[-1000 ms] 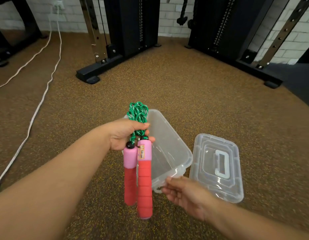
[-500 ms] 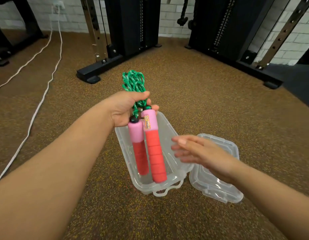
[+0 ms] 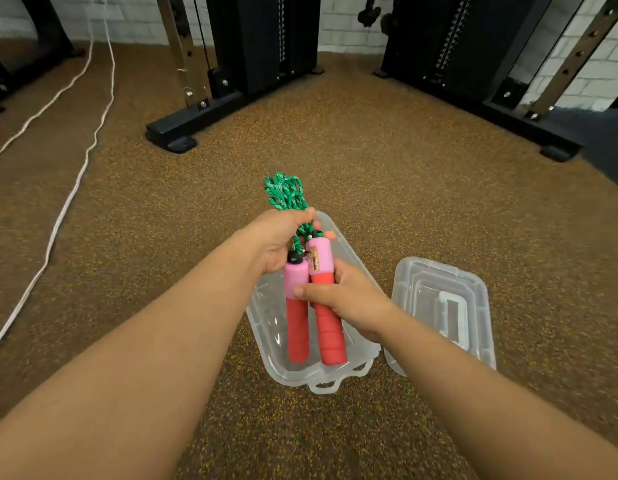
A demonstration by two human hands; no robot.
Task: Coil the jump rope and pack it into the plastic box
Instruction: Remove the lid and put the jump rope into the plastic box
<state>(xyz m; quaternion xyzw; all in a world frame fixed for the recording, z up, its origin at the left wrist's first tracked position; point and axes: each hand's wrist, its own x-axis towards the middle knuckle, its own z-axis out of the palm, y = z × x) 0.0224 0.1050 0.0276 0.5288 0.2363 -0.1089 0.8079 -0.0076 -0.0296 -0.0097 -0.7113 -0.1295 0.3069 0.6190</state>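
Now closed around the two pink-and-red handles (image 3: 312,306) at frame centre: right hand (image 3: 349,299), open a moment ago. Left hand (image 3: 279,242) gripping bunched green rope (image 3: 286,192) above. Beneath, clear box (image 3: 266,327) on floor; lid (image 3: 442,306) just right.

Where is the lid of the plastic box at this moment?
In the head view, the lid lies on the floor, right of the open plastic box, beyond the right hand.

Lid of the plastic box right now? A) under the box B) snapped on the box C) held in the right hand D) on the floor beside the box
D: the lid lies on the floor to the right of the open plastic box, while both hands hold the jump rope over it.
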